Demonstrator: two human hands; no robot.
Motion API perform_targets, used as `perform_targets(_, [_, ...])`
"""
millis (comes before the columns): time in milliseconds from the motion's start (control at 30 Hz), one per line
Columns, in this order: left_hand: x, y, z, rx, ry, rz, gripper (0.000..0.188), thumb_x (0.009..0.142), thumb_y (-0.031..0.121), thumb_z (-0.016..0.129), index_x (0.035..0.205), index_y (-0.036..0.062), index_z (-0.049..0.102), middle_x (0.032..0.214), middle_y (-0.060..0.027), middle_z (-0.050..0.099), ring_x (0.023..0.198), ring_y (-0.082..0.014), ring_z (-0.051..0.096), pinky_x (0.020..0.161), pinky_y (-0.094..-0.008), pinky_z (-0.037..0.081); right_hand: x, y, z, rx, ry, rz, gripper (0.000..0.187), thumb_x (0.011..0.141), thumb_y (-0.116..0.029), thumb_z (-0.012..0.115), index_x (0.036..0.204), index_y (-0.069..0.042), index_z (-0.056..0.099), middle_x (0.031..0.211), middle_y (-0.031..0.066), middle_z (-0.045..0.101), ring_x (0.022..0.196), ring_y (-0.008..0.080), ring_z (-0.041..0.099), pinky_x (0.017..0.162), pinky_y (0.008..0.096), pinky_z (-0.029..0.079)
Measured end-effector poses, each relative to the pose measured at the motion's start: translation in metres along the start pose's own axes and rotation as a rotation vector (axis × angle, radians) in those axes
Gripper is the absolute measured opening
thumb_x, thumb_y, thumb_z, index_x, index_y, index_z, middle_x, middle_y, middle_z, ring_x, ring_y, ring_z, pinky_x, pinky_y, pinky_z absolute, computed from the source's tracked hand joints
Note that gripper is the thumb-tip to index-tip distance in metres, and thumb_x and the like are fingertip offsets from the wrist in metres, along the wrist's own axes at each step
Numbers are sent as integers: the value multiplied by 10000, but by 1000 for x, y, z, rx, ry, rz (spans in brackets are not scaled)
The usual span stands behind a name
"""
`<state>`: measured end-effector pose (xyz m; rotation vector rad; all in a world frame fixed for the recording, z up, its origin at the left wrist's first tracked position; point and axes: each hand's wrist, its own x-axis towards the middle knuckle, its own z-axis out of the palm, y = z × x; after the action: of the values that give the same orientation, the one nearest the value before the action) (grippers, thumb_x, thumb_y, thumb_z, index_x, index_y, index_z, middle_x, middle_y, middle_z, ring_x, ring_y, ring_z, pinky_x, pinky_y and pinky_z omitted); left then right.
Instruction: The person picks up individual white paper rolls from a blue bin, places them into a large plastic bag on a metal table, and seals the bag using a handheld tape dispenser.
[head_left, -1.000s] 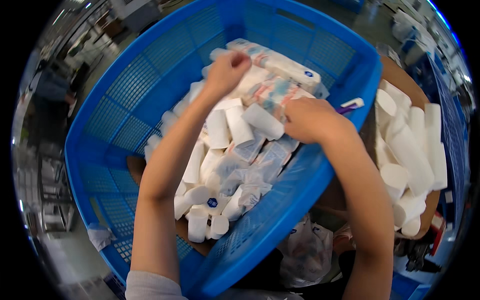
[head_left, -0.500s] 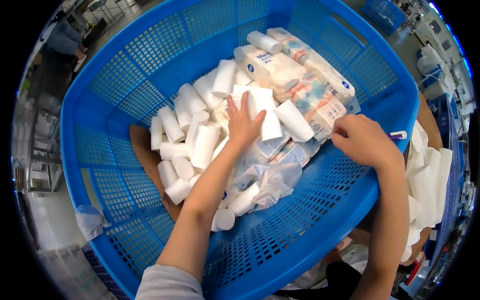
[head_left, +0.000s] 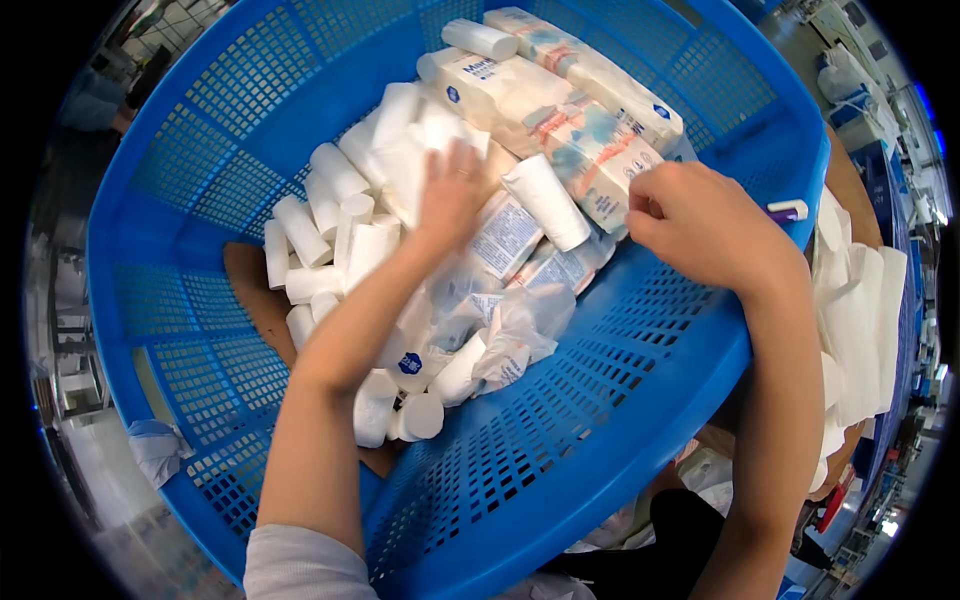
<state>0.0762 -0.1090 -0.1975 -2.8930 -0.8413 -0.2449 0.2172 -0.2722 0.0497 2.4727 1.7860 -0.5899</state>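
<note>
Many white paper rolls (head_left: 340,172) lie heaped in a large blue plastic basket (head_left: 560,455). My left hand (head_left: 455,195) reaches over the heap and touches the white rolls near its middle. Motion smears its fingers, so their grip does not show. Printed soft packs (head_left: 545,110) in cream film lie at the far right of the heap. My right hand (head_left: 690,220) is closed beside their near end, its fingers curled; what they hold, if anything, is hidden. A single white roll (head_left: 548,203) lies slanted between my hands.
Crumpled clear film (head_left: 510,345) lies in the near part of the basket. Brown cardboard (head_left: 258,300) shows along its left inside. A white and purple object (head_left: 787,211) sits on the right rim. More long white rolls (head_left: 862,335) stand outside to the right.
The view has shifted, so the basket sits differently in it. My left hand has pushed in among the rolls, moving white rolls toward the far left; more of a printed pack shows beside it.
</note>
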Motion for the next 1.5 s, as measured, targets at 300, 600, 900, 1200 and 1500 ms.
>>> perform_targets(300, [-87,-195,-3,258,-405,-589,286,738,177,540,985,60,624,1036,-131,617,1073,-304,529,919,-495,340,3,4,1,-35,106,-34,160,747,-121,526,731,19,602,742,184,609,733,321,598,700,387,475])
perform_targets(600, [-21,-117,-14,-204,192,-131,279,636,31,598,915,27,608,946,-145,596,959,-312,539,837,-421,412,0,3,-2,-16,32,-9,161,735,-107,538,711,42,591,730,185,603,687,309,591,653,367,464])
perform_targets(900, [49,-45,14,-124,-193,-202,631,620,-16,607,1215,165,495,1198,-106,473,1177,-290,405,986,-449,283,2,-2,-2,-13,-7,7,180,755,-134,518,748,20,611,783,215,610,753,360,598,698,417,480])
perform_targets(1200, [11,-46,-65,-961,147,6,629,582,-44,662,1170,80,477,1149,-132,452,1102,-329,436,954,-370,356,0,-1,-5,-6,9,8,159,734,-124,522,725,12,603,739,173,616,702,312,603,671,375,477])
perform_targets(1500, [-11,-43,-90,-1721,-143,-306,578,702,154,704,1195,36,427,1107,-104,541,1004,-230,555,857,-364,455,1,-4,-4,-30,-3,22,161,735,-129,525,739,7,610,754,173,619,722,312,603,676,377,475])
